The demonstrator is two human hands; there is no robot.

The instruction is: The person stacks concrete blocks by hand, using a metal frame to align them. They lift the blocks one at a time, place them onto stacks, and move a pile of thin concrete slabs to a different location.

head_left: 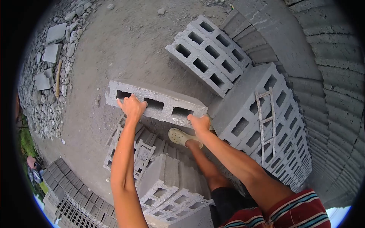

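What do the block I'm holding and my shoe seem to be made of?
The block in your left hand and right hand looks like cast concrete: grey, rough, grainy, with hollow cells. The shoe seems moulded rubber or foam: pale, smooth, dotted with small holes.

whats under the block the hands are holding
Below the hollow block, gripped by the left hand and right hand, show stacked blocks, a pale shoe and dirt ground. The spot straight beneath it is covered.
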